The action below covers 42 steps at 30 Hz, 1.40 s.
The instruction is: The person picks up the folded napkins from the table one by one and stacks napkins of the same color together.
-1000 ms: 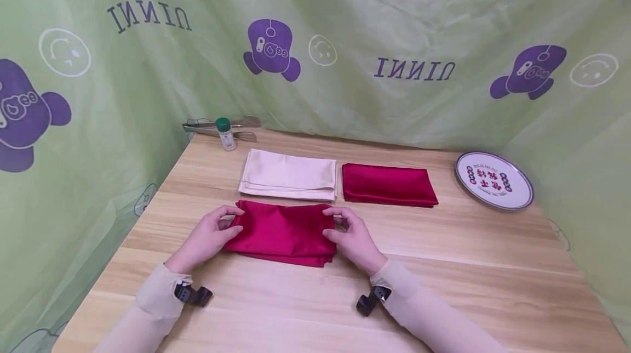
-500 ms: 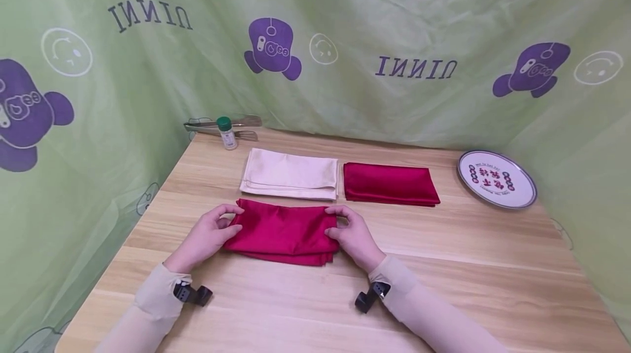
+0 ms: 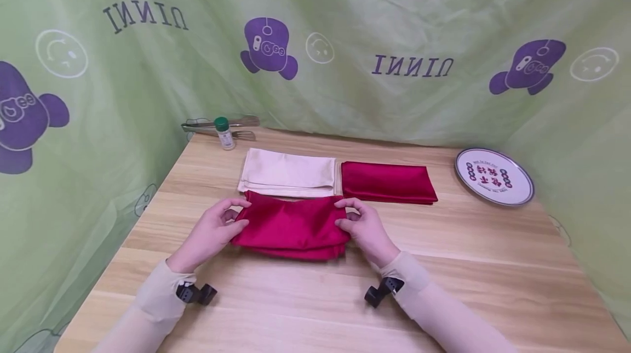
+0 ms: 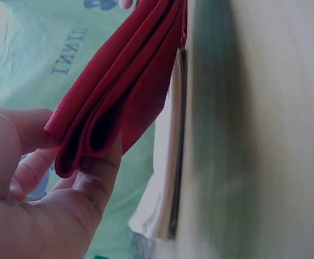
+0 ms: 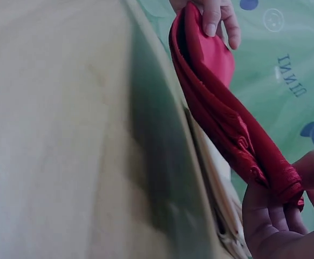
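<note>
Between both hands hangs a folded red satin cloth [image 3: 291, 224], lifted off the wooden table. My left hand [image 3: 212, 232] pinches its left end; in the left wrist view the thumb and fingers grip the stacked folds [image 4: 114, 97]. On the right end, my right hand [image 3: 367, 232] pinches the layers between thumb and fingers, as the right wrist view shows too. Just behind the held cloth lies a folded cream cloth [image 3: 288, 172]. Beside that, to the right, is another folded red cloth [image 3: 386, 182], lying flat.
At the back left corner stands a small green-capped shaker bottle [image 3: 224, 134] in front of metal tongs [image 3: 244, 121]. A white plate [image 3: 494, 177] with red lettering lies at the right edge of the wooden table [image 3: 468, 276]. A green printed curtain [image 3: 355, 13] surrounds the table.
Both hands have raised the held red cloth from the table and shifted it slightly away and to the right. The other cloths stay where they were.
</note>
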Each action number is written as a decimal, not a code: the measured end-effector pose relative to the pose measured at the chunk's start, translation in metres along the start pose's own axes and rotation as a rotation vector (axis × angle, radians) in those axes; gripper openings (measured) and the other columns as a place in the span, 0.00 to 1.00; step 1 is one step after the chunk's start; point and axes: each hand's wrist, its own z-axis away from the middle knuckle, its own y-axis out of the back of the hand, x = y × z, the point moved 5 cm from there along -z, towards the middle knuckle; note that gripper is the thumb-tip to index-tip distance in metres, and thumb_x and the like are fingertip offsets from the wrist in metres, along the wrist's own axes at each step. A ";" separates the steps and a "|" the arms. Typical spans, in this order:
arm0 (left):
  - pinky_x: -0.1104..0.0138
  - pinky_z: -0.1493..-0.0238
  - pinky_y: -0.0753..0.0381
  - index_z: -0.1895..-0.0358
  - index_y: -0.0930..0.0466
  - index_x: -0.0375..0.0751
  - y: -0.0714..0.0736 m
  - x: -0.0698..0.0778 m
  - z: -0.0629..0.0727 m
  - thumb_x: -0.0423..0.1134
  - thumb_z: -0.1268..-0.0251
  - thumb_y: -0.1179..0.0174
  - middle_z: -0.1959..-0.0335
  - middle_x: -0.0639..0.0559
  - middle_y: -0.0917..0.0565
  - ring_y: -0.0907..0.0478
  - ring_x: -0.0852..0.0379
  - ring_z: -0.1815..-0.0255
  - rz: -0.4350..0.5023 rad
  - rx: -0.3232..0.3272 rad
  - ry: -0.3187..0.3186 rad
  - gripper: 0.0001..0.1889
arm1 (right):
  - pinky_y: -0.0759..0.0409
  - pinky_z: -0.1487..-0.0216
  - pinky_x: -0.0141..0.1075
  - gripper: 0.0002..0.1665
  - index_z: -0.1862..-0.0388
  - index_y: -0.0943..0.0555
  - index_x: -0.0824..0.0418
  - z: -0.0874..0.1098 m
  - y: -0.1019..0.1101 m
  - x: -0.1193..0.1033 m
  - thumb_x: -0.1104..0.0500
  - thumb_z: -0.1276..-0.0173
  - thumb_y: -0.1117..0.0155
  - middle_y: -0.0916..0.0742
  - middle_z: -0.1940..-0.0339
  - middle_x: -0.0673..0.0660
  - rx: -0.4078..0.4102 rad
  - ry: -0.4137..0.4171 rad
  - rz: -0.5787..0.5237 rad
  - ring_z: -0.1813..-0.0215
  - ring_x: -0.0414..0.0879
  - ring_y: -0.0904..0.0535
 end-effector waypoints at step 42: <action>0.60 0.74 0.16 0.45 0.24 0.40 -0.156 0.072 -0.154 0.24 0.39 0.40 0.52 0.44 0.29 0.25 0.52 0.61 0.035 -0.089 -0.075 0.18 | 0.26 0.72 0.27 0.26 0.42 0.21 0.62 -0.056 0.194 -0.051 0.72 0.42 0.42 0.20 0.65 0.52 0.521 0.093 0.354 0.68 0.36 0.26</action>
